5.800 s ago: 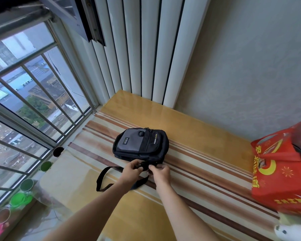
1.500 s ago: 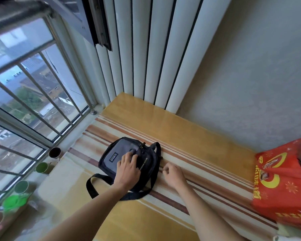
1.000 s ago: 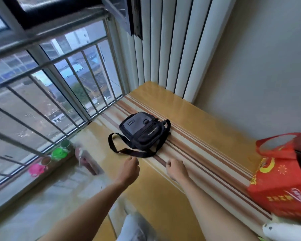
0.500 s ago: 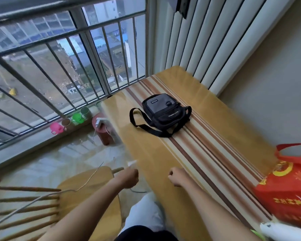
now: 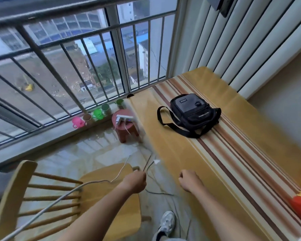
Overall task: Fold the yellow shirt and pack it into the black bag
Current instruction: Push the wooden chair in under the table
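Both hands have pulled back off the black bag [image 5: 191, 113] and are now hanging well short of it, off the near table [image 5: 233, 153] edge. Bag is lying flat on the striped table, strap looping out on its window side. Left hand [image 5: 135, 182] and right hand [image 5: 189, 182] are both curling into loose fists, holding nothing. Wooden chair [image 5: 59, 197] is standing left of the table; red stool [image 5: 125, 126] is sitting beside the table's far-left edge.

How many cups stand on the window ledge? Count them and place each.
5, in a row along the ledge: pink cup, brown cup, bright green cup, pale green cup, green cup. More may hide behind the table.
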The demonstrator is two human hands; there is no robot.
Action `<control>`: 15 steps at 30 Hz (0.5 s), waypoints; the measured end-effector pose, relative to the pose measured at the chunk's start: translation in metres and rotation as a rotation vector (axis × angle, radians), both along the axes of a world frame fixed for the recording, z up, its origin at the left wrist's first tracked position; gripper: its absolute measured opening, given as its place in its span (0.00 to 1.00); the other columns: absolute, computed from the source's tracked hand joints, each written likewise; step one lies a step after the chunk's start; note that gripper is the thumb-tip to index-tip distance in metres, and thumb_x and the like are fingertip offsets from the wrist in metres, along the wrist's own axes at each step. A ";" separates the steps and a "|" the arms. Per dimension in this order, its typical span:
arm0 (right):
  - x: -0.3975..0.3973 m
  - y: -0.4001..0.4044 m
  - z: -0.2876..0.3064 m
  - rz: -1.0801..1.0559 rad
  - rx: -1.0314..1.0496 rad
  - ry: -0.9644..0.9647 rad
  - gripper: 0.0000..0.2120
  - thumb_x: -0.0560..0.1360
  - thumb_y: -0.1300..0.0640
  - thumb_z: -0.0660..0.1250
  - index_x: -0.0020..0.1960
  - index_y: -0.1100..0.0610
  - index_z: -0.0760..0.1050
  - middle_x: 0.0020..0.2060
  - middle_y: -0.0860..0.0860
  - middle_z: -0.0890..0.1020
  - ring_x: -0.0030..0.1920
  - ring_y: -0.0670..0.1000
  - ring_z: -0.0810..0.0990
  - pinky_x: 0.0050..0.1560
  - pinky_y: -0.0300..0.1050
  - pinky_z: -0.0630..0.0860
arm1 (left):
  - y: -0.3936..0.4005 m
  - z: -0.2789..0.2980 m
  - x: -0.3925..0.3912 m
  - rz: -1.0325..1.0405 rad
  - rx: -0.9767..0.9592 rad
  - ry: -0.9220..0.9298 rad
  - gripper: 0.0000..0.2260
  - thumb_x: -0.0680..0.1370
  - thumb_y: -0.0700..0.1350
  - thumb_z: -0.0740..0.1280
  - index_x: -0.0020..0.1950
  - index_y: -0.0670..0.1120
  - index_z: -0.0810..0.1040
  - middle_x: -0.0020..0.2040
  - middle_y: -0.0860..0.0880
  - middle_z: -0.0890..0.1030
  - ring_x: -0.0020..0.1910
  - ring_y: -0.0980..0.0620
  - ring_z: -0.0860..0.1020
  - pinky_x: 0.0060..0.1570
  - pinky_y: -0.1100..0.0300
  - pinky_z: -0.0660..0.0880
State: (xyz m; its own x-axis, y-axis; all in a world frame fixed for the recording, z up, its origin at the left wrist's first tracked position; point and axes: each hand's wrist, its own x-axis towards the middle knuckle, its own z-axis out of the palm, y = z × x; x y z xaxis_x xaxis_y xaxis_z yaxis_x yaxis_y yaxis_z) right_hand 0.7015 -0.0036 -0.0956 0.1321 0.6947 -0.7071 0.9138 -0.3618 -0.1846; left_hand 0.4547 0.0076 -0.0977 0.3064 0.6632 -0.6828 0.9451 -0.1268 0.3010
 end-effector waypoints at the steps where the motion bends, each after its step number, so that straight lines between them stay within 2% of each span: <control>1: -0.014 -0.005 0.002 -0.010 0.009 0.001 0.12 0.77 0.57 0.57 0.53 0.55 0.78 0.49 0.54 0.82 0.48 0.57 0.80 0.45 0.47 0.76 | -0.004 0.007 -0.010 0.002 0.003 -0.014 0.08 0.78 0.42 0.56 0.41 0.45 0.71 0.51 0.42 0.79 0.42 0.42 0.77 0.37 0.52 0.73; 4: -0.060 -0.024 0.008 -0.061 0.024 0.012 0.11 0.76 0.56 0.57 0.52 0.54 0.78 0.50 0.54 0.82 0.49 0.58 0.79 0.48 0.48 0.77 | -0.017 0.019 -0.044 -0.018 0.040 -0.061 0.08 0.79 0.42 0.57 0.47 0.42 0.74 0.50 0.41 0.80 0.46 0.42 0.78 0.39 0.52 0.71; 7: -0.113 -0.050 0.013 -0.084 0.064 0.004 0.11 0.77 0.56 0.58 0.50 0.55 0.79 0.49 0.55 0.83 0.46 0.58 0.79 0.44 0.47 0.75 | -0.031 0.026 -0.093 -0.022 0.089 -0.111 0.09 0.79 0.43 0.56 0.50 0.42 0.75 0.51 0.42 0.81 0.49 0.40 0.79 0.45 0.50 0.77; 9: -0.154 -0.071 0.017 -0.091 0.095 0.000 0.11 0.79 0.56 0.58 0.51 0.56 0.79 0.48 0.55 0.83 0.45 0.56 0.80 0.41 0.47 0.74 | -0.039 0.028 -0.133 -0.022 0.138 -0.134 0.11 0.79 0.44 0.57 0.53 0.43 0.77 0.49 0.43 0.82 0.47 0.41 0.79 0.46 0.48 0.78; 13: -0.243 -0.110 0.030 -0.143 0.135 0.041 0.11 0.81 0.54 0.58 0.55 0.56 0.78 0.46 0.53 0.83 0.43 0.53 0.80 0.41 0.49 0.79 | -0.051 0.037 -0.215 -0.012 0.254 -0.150 0.10 0.78 0.46 0.56 0.49 0.48 0.77 0.45 0.48 0.81 0.41 0.46 0.79 0.41 0.48 0.80; 15: -0.285 -0.123 0.038 -0.199 0.164 0.095 0.10 0.80 0.54 0.59 0.56 0.54 0.78 0.47 0.52 0.82 0.45 0.53 0.80 0.44 0.50 0.80 | -0.049 0.046 -0.253 -0.095 0.321 -0.104 0.08 0.78 0.45 0.57 0.49 0.49 0.76 0.46 0.49 0.81 0.42 0.47 0.79 0.41 0.49 0.80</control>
